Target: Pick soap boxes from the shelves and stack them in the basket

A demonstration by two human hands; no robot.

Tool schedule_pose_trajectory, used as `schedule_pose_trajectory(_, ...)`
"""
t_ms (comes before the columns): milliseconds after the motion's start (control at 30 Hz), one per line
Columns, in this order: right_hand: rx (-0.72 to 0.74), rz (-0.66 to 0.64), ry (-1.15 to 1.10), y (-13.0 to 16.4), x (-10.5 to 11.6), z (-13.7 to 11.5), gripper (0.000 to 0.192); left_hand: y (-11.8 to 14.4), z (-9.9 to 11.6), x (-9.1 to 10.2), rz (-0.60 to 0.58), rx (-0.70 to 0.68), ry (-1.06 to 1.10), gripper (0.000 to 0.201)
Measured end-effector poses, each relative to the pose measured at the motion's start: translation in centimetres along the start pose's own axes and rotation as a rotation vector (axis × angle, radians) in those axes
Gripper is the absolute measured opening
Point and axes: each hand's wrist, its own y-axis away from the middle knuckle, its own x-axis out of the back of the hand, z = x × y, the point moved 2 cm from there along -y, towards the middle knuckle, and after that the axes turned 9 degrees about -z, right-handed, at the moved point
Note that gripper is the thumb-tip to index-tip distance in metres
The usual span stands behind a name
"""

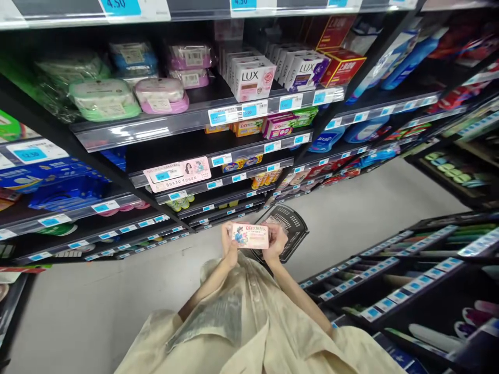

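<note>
A pink box of soap with green and dark lettering and a blue-and-pink picture is held level in front of my body. My left hand grips its left end, thumb on the front face. Round the right end are the fingers of my right hand. Below and behind the box, a black shopping basket with a slotted bottom shows near the floor. Something pale lies in it, partly hidden by my right hand.
Shelves in front carry LUX soap boxes, soap dish packs and wrapped soap bars. A pink promotional sign hangs on one shelf edge. Grey floor runs between these and another shelf rack at right.
</note>
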Motion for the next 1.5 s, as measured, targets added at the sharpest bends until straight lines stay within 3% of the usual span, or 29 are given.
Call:
schedule_pose_trajectory(200, 0.127, 0.046, -0.165, -1.4, -0.6, -3.8, 0.062, -1.3, 2.7, -1.7, 0.033, -0.140, -0.107, 0.080)
schedule_pose_trajectory(333, 0.041, 0.044, -0.244, -0.8, -0.1, -2.6, 0.058, -0.3, 2.6, -1.7, 0.038, -0.135, -0.125, 0.079)
schedule_pose_trajectory(500, -0.049, -0.142, -0.354, 1.0, -0.3, -0.6, 0.050, 1.1, 1.6, -0.5, 0.038, -0.118, -0.143, 0.075)
schedule_pose_trajectory(700, -0.002, -0.086, -0.446, 2.0, -0.5, -1.0, 0.039, 1.9, 1.0, -0.8, -0.064, -0.206, -0.201, 0.103)
schedule_pose_trajectory(900, -0.091, 0.029, -0.517, 1.3, 1.6, -0.4, 0.049, 2.9, 0.7, -1.2, -0.169, -0.105, -0.258, 0.100)
schedule_pose_trajectory(1067, -0.090, 0.067, -0.526, 0.8, 2.0, -0.2, 0.051, 3.4, 0.3, -0.6, -0.146, 0.022, -0.212, 0.100)
schedule_pose_trajectory(1300, -0.063, 0.055, -0.517, 0.1, 1.6, -1.0, 0.046, 3.0, -0.4, 0.1, -0.137, 0.027, -0.141, 0.098)
schedule_pose_trajectory(1500, -0.062, 0.075, -0.490, -0.2, 1.3, -0.6, 0.042, 2.8, -0.5, -0.1, -0.123, 0.006, -0.239, 0.091)
